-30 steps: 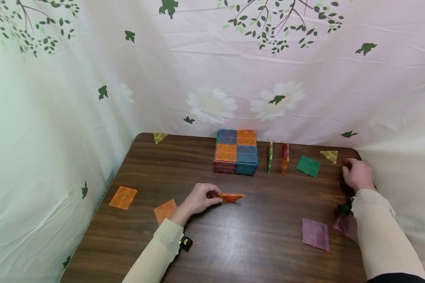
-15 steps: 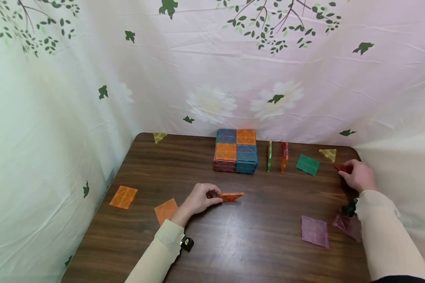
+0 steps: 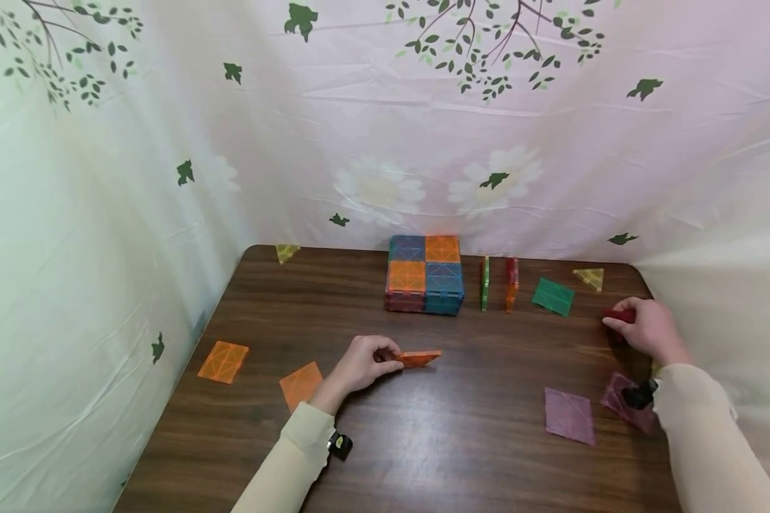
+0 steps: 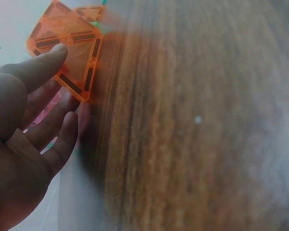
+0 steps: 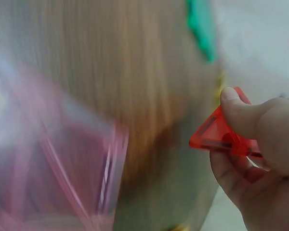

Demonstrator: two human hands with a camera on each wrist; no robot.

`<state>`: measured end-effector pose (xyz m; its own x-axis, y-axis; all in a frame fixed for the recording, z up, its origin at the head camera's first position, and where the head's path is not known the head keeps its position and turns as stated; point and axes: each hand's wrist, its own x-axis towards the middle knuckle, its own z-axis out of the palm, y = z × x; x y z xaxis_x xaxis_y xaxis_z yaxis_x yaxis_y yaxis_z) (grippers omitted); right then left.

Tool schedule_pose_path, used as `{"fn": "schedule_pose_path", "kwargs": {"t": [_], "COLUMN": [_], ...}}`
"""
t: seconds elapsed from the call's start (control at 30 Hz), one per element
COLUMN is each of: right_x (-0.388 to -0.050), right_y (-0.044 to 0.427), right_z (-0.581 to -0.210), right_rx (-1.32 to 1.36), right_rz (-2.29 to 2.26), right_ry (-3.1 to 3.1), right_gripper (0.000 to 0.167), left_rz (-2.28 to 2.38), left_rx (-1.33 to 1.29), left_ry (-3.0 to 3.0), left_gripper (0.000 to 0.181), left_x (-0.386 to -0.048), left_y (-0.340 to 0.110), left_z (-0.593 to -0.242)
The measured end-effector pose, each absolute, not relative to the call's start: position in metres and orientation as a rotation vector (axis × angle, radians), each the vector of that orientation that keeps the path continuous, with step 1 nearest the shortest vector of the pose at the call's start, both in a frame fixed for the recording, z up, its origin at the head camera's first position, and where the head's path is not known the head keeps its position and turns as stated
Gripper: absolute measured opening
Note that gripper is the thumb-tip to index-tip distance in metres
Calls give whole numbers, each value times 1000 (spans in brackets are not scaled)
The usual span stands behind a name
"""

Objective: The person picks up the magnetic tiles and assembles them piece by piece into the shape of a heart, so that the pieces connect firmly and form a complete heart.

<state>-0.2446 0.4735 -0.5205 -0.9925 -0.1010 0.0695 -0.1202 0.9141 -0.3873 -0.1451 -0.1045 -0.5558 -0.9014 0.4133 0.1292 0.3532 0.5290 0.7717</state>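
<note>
A closed box of translucent magnetic tiles (image 3: 443, 303) stands at the table's back edge, its top a checker of two orange and two blue squares, its front wall reddish on the left and blue on the right; whether anything is inside cannot be told. Just right of it, apart from each other, a green tile (image 3: 485, 285) and a red-and-orange upright piece (image 3: 512, 286) stand on edge, then a green square tile (image 3: 553, 296) and a yellow triangle tile (image 3: 589, 278) lie flat. On the near side of the box, the left hand (image 3: 363, 361) pinches an orange tile (image 3: 422, 358) between thumb and fingers, tilted above the wooden table (image 3: 475, 456). Near the table's right edge, the right hand (image 3: 648, 326) grips a red triangular tile (image 5: 214, 132) with thumb and fingers. Two purple tiles lie nearer the viewer: a square purple tile (image 3: 569, 415) in plain sight, and a second purple tile (image 3: 619, 402) partly covered by the right wrist camera (image 3: 640, 394). At left lie an orange square (image 3: 223, 362) and another orange tile (image 3: 301, 383), partly hidden by the left forearm; a yellow piece (image 3: 287, 252) sits at the back-left corner, against the printed curtain (image 3: 385, 128).
</note>
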Motion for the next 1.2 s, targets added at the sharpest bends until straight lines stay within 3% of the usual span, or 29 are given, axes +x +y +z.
{"fn": "schedule_pose_path", "kwargs": {"t": [0.13,0.33,0.57,0.97,1.2], "right_x": [-219,-188,-175,-170,-169], "right_y": [432,350,279,241,235], "right_z": [-508,-498,-514,-544,-551], "right_rx": [210,464,652,741,802], "right_rz": [749,952,1190,1419,1318], "right_ry": [-2928,-2808,-2849,-2843,-2847], "right_gripper": [30,14,14,18,21], "left_rz": [1347,1373,1382,1409,1412], "left_rx": [666,657,647,726,714], "left_ry": [2682,2692,2678,2682,2676], "left_gripper": [9,8,9,7,7], "left_x": [-143,-142,-144,-146,-146], "left_y": [-105,-104,-101,-97,-94], "left_z": [-556,-555,-555,-558,-558]}}
